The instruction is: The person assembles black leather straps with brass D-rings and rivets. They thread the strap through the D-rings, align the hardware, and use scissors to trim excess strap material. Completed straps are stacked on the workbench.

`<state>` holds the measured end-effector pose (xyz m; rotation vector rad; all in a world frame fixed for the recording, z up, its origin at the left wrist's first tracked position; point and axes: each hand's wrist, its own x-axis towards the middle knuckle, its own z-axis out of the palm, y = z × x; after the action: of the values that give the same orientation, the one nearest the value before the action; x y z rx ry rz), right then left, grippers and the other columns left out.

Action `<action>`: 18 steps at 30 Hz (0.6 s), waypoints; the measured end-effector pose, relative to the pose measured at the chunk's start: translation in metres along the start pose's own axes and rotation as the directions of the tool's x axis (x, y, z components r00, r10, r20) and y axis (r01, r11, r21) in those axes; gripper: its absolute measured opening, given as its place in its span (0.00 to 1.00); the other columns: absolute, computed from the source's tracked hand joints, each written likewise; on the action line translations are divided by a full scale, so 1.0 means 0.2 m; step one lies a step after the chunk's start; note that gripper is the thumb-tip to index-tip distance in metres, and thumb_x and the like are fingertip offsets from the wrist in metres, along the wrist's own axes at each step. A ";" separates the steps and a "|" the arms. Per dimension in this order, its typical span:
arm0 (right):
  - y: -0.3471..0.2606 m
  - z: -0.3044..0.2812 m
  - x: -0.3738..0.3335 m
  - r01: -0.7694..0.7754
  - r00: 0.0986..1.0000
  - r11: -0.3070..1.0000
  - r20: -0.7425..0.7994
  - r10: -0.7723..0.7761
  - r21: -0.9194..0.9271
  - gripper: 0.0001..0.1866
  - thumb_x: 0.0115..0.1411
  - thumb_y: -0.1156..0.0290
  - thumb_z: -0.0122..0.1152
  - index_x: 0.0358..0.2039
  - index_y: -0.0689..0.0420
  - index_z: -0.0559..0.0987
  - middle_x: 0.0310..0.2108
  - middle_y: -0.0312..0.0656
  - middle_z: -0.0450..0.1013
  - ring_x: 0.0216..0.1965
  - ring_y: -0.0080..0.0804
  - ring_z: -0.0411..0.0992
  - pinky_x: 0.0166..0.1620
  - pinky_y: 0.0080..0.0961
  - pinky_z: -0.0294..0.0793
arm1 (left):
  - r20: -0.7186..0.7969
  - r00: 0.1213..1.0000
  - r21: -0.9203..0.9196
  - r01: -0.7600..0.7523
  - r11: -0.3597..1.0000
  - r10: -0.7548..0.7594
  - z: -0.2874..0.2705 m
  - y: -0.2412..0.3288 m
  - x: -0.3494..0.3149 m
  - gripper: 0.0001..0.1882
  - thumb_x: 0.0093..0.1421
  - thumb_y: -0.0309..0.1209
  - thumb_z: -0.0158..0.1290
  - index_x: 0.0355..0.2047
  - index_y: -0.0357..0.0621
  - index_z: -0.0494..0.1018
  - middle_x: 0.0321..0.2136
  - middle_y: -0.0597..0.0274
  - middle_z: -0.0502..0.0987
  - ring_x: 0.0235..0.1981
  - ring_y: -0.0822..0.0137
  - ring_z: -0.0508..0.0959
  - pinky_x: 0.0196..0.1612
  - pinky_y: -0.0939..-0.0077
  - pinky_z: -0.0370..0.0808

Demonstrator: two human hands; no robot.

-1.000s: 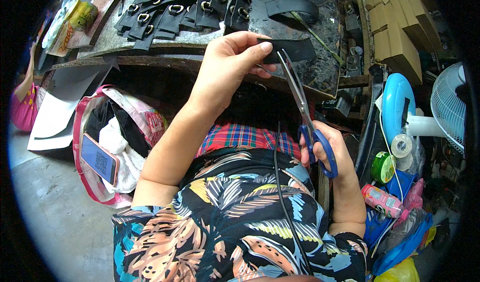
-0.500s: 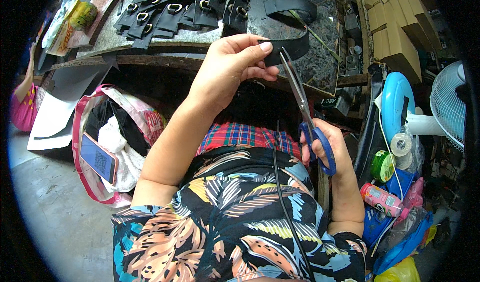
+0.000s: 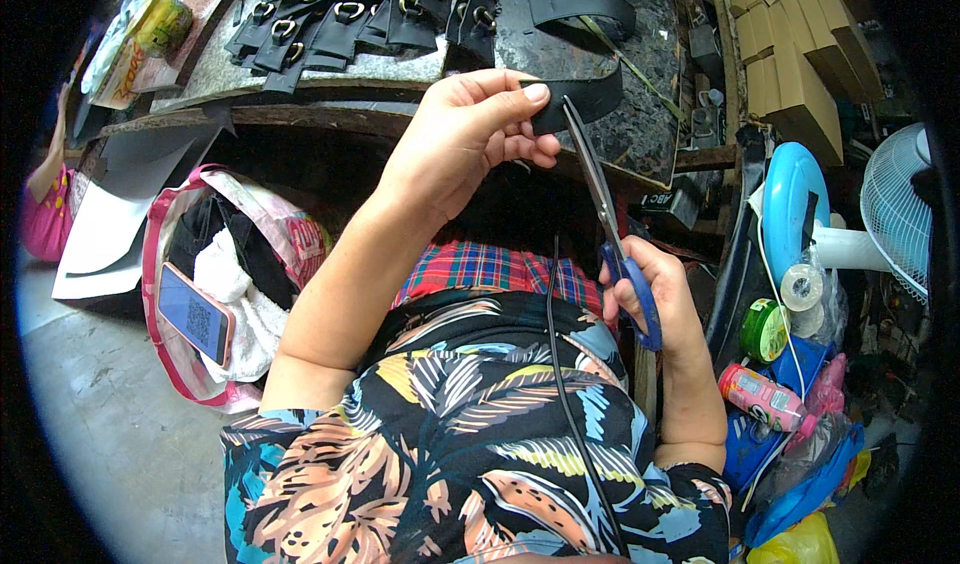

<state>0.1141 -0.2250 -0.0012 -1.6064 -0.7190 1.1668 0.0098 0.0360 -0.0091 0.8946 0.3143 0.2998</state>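
Note:
My left hand (image 3: pixel 480 129) pinches the end of a black strap (image 3: pixel 590 99) between thumb and fingers, just over the table's near edge. From there the strap curves away to the right. My right hand (image 3: pixel 655 284) is wrapped round the blue handles of a pair of scissors (image 3: pixel 597 179), fingers in the loops. The blades point up and away, nearly together, with their tips at the strap's edge close to my left fingertips. Whether they cut into it I cannot tell. Behind lies another bent black strap piece (image 3: pixel 585 9).
Several black straps with metal rings (image 3: pixel 350 14) lie on the worktable (image 3: pixel 640 54). Left stands a bag (image 3: pixel 175 364) with a phone (image 3: pixel 195 314) on top. Cardboard boxes (image 3: pixel 790 84), a white fan (image 3: pixel 900 204) and a pink bottle (image 3: pixel 765 399) are at right. A black cord (image 3: pixel 560 364) hangs before me.
The scissors' handles and blades have come closer together. The strap's far curve has shifted slightly to the right. My left hand keeps its pinch in nearly the same place.

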 end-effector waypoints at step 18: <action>0.00 -0.02 0.03 0.000 0.995 0.982 0.102 -0.020 0.191 0.32 0.62 0.41 0.68 0.35 0.63 0.76 0.18 0.36 0.73 0.17 0.19 0.72 0.22 0.14 0.68 | 0.018 1.000 -0.047 -0.024 0.999 0.025 -0.01 0.01 0.00 0.09 0.69 0.29 0.58 0.44 0.37 0.78 0.35 0.58 0.84 0.30 0.67 0.84 0.37 0.73 0.84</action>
<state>0.1207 -0.2218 -0.0030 -1.3892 -0.6587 1.2799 0.0082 0.0383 -0.0097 0.8547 0.2783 0.3200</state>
